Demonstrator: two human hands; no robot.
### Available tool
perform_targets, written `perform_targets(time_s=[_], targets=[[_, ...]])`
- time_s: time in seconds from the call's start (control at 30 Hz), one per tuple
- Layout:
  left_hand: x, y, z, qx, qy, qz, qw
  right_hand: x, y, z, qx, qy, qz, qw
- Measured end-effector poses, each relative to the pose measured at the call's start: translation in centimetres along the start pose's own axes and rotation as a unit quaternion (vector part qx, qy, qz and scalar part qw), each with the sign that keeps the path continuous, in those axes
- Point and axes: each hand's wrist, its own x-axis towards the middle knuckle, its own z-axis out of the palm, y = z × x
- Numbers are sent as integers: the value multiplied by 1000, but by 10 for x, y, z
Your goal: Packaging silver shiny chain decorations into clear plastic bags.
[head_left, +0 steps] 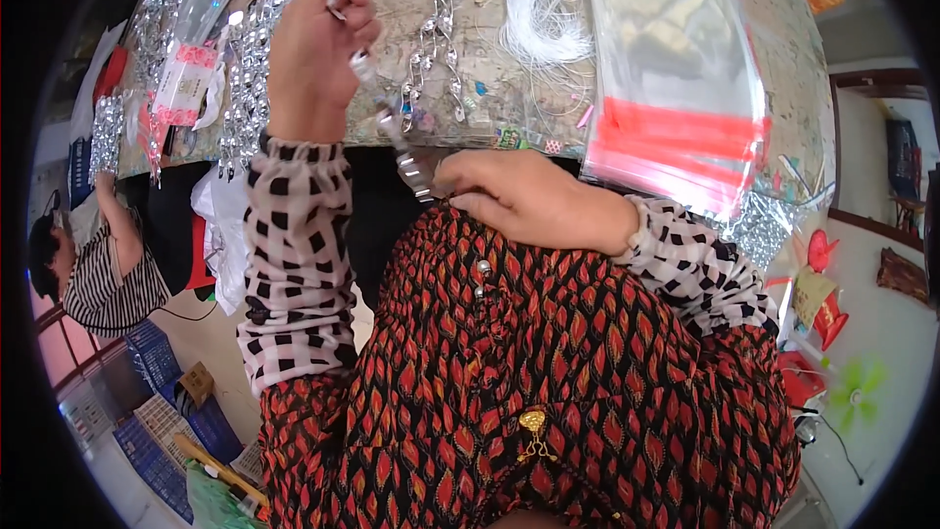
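Note:
A shiny silver twisted foil strand (391,125) hangs between my two hands, slanting down from left to right. My left hand (311,59) is raised over the table with its fingers curled around the upper part, and bits of silver show between the fingers. Low at the table's front edge, close to my body, my right hand (539,198) has its thumb and fingers pinched together beside the strand's lower end. What lies inside that pinch is hidden. More silver twisted strands (443,24) lie on the table just beyond my hands.
A bundle of white string (546,15) and a stack of clear plastic bags with red bands (676,59) lie to the right. Silver strands (250,78) and a pink-and-white packet (186,83) are on the left. Another person in stripes (116,274) sits at the far left.

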Motion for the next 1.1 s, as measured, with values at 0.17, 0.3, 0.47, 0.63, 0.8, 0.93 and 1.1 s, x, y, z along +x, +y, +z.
perform_targets(time_s=[0.17, 0.3, 0.47, 0.63, 0.8, 0.93, 1.1], targets=[[-31, 19, -11, 177, -98, 44, 978, -23, 22, -47, -190, 160, 50, 967], [-48, -24, -22, 264, -125, -66, 954, -45, 36, -66, -319, 152, 69, 933], [-76, -63, -29, 222, -147, -186, 946, -34, 47, -65, -382, 88, -17, 920], [-88, -74, -19, 184, -133, -212, 950, -21, 57, -73, -367, -20, -35, 929], [-91, -80, -11, 196, -106, -227, 948, -17, 68, -66, -343, -5, -50, 938], [-88, -76, 7, 189, -109, -273, 937, -19, 68, -61, -298, 52, -38, 952], [-77, -100, 14, 214, -121, -241, 939, -15, 60, -59, -271, 73, -45, 959]])
